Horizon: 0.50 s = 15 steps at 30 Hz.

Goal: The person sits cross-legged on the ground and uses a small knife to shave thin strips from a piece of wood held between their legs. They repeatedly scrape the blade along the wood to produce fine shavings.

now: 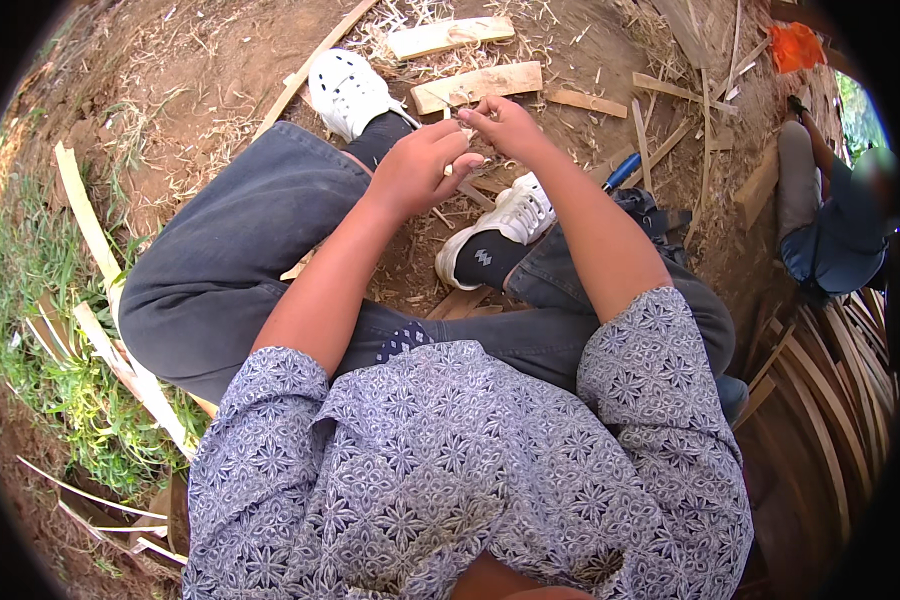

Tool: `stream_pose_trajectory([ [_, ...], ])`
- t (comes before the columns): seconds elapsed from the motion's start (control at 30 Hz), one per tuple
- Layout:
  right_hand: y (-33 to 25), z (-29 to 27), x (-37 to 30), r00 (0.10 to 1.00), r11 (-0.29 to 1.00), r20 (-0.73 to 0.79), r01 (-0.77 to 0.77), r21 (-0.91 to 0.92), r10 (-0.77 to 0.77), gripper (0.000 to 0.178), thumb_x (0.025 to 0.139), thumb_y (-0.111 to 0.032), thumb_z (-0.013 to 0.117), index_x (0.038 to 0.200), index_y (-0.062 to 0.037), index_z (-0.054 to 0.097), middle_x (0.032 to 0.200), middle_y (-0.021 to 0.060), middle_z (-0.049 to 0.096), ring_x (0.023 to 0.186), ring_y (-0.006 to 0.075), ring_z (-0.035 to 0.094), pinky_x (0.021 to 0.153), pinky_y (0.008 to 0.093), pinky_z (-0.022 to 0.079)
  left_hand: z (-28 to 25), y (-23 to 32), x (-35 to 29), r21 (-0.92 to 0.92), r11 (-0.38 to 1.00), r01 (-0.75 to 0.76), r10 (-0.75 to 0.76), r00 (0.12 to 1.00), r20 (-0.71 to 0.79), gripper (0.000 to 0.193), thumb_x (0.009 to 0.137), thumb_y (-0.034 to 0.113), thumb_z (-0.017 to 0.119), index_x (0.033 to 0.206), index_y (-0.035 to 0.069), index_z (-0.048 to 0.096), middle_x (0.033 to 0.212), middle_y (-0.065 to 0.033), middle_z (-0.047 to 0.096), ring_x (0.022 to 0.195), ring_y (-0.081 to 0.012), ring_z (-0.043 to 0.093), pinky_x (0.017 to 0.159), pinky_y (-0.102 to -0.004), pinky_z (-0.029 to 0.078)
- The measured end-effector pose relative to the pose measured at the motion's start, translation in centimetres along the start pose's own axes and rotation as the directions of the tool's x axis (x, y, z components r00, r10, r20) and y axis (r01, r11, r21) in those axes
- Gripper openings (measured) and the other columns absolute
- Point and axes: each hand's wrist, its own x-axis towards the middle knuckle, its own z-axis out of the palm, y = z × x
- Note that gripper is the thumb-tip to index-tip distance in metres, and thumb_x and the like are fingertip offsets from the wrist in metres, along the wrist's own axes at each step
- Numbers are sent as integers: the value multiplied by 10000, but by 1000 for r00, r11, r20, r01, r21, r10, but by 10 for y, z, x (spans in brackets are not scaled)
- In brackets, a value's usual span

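Note:
My left hand (417,168) is closed around a small pale stick (447,113), whose ends poke out at the top of the fist and by the thumb. Close beside it on the right, my right hand (512,132) has its fingertips pinched together near the stick's upper end. A thin dark sliver shows at those fingertips, too small to name. Both hands hover over the ground between my white shoes. Just beyond them lies a curved, light wooden piece (485,86), with a second such piece (450,37) farther off.
Wood shavings and strips (600,102) litter the brown dirt. A blue-handled tool (623,172) is by my right knee. Long pale slats (90,215) lie on the grass at left; more slats (820,390) are stacked at right. Another person (838,225) sits at far right, near an orange object (796,48).

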Motion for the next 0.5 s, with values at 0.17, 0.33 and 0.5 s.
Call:
stream_pose_trajectory([
  [0.17, 13, 3, 15, 998, 996, -69, -20, -88, 14, 521, 898, -557, 747, 945, -44, 676, 791, 100, 674, 698, 183, 630, 632, 360, 512, 1, -2, 2, 3, 1000, -27, 27, 999, -31, 307, 1028, 235, 596, 828, 15, 521, 819, -151, 510, 757, -368, 556, 685, -446, 469],
  [0.33, 25, 8, 23, 994, 982, -94, 43, -186, -61, 516, 887, -548, 756, 943, -41, 675, 825, 134, 692, 776, 227, 652, 717, 394, 520, 4, -3, -1, 36, 999, -5, 6, 1000, -13, 316, 1022, 267, 607, 827, 27, 540, 835, -145, 549, 771, -364, 583, 691, -449, 491],
  [0.5, 24, 4, 29, 990, 984, -142, -22, -178, -4, 533, 880, -566, 750, 939, -42, 675, 863, 161, 713, 820, 254, 667, 752, 407, 523, -1, -1, 3, -11, 1000, 7, -7, 1000, 4, 284, 1038, 213, 575, 842, 10, 543, 816, -150, 516, 752, -368, 560, 683, -437, 471],
])
